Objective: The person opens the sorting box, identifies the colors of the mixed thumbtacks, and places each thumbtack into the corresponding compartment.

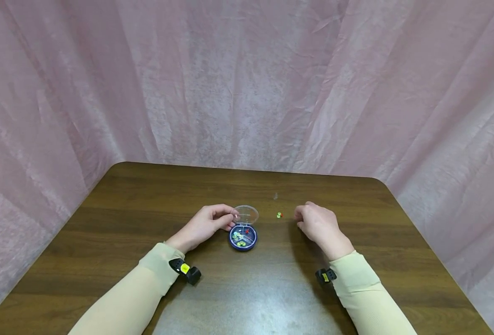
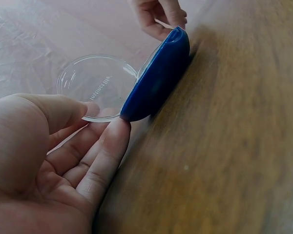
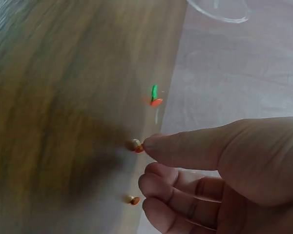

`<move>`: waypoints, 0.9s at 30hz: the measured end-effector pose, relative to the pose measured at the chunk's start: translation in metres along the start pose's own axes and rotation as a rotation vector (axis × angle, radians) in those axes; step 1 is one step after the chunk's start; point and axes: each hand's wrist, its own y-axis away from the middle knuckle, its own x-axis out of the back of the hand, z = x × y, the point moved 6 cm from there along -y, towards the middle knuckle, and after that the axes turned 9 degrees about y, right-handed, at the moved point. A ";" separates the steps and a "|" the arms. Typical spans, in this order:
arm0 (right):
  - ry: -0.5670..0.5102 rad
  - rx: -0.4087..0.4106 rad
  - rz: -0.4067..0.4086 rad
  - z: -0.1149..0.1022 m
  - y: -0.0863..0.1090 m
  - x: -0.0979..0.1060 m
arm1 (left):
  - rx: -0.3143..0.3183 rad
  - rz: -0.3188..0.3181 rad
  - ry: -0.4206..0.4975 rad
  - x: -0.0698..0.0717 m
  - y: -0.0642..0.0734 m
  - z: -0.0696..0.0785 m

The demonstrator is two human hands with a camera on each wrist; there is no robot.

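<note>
A round blue case with three compartments lies with its clear lid raised. Green pieces and pale green ones fill part of it; a red piece is in the right compartment. My left hand pinches the lid's edge between thumb and fingers, fingertips against the blue base. To the right, my right hand is low over the table with loosely bent fingers. Its thumb tip is right at a small gold-and-red piece; another small orange piece lies by the fingertips.
Small green and red pieces lie on the brown wooden table between the case and my right hand. A pink curtain hangs behind the table's far edge.
</note>
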 end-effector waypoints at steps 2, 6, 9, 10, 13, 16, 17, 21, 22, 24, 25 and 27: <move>0.003 0.012 -0.004 0.000 -0.001 -0.003 | 0.000 0.003 0.000 0.000 0.001 0.000; 0.003 0.022 -0.002 -0.001 -0.001 -0.007 | 0.008 0.010 0.001 0.001 0.004 0.001; -0.002 0.028 -0.002 -0.004 -0.001 -0.007 | 0.013 0.016 0.002 0.001 0.006 0.002; -0.003 0.032 -0.002 -0.005 -0.001 -0.007 | 0.014 0.022 0.003 0.001 0.007 0.002; -0.013 0.041 -0.011 -0.003 -0.002 -0.008 | 0.019 0.049 0.006 0.000 0.007 0.004; -0.012 0.066 0.015 0.012 -0.011 -0.022 | 0.032 0.071 0.006 -0.003 0.004 0.005; -0.009 0.085 0.043 0.019 -0.015 -0.032 | 0.036 0.074 0.006 -0.003 0.003 0.006; -0.018 0.094 0.031 0.018 -0.015 -0.032 | 0.061 0.090 0.030 -0.004 0.000 0.007; -0.019 0.097 0.024 0.014 -0.013 -0.029 | 0.072 0.101 0.037 -0.004 0.001 0.006; -0.033 0.076 -0.052 -0.002 -0.004 -0.011 | 0.087 0.123 0.052 -0.004 0.003 0.004; -0.036 0.083 -0.060 -0.005 -0.002 -0.008 | 0.091 0.136 0.060 -0.004 0.004 0.004; -0.044 0.112 -0.045 -0.009 0.000 -0.007 | 0.093 0.171 0.079 -0.005 0.007 0.002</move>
